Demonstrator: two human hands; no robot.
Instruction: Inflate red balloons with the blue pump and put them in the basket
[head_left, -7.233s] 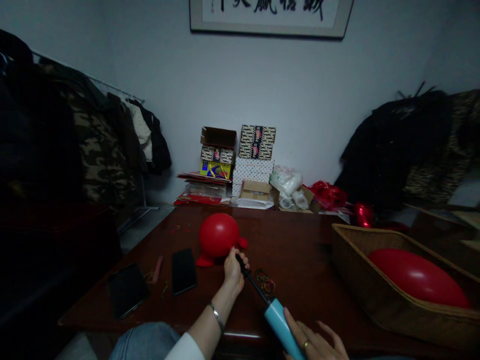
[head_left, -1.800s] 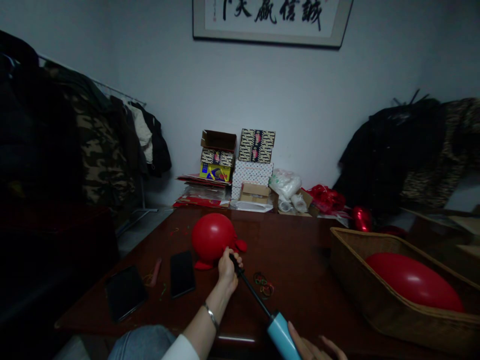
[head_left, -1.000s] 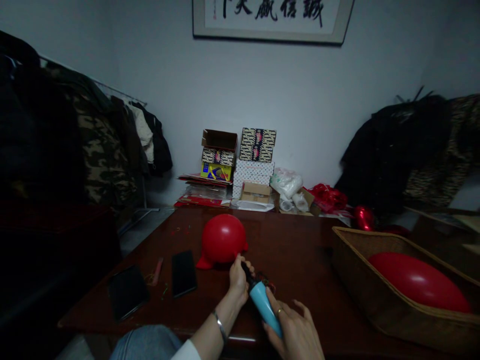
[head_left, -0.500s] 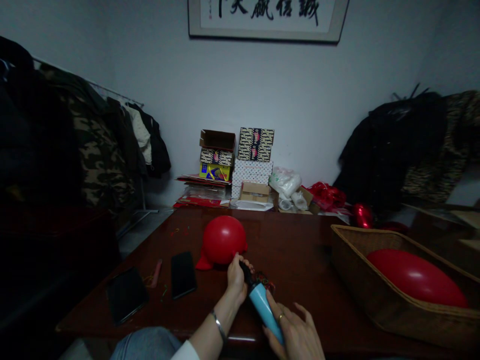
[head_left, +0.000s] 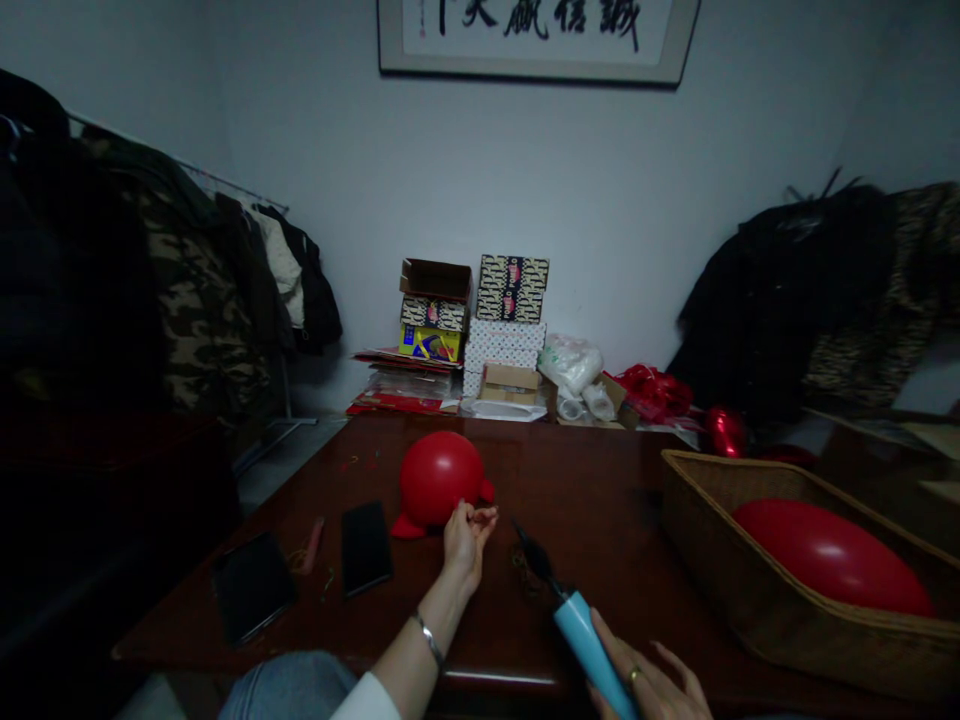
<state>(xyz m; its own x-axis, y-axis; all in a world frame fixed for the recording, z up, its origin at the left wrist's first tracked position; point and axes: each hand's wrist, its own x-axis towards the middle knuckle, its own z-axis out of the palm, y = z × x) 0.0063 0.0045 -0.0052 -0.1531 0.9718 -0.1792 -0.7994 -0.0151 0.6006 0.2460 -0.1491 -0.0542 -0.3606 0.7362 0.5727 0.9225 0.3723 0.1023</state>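
Observation:
A partly inflated red balloon (head_left: 439, 478) rests on the dark wooden table (head_left: 600, 500). My left hand (head_left: 465, 535) pinches the balloon's neck just in front of it, fingers closed. My right hand (head_left: 652, 690) at the bottom edge grips the light blue hand pump (head_left: 589, 650). The pump's black nozzle (head_left: 534, 552) points up and left, a short gap away from my left hand. Coloured rubber bands (head_left: 525, 570) lie under the nozzle.
A black phone (head_left: 365, 548) and a dark tablet (head_left: 251, 598) lie at the left beside a pink strip (head_left: 314, 540). A wicker basket (head_left: 690, 520) at the right holds a large red balloon (head_left: 832, 555). Boxes (head_left: 480, 330) and bags stand against the wall.
The pump was pushed in, then its nozzle came off the balloon's neck and moved right and back with my right hand. My left hand stays pinching the neck.

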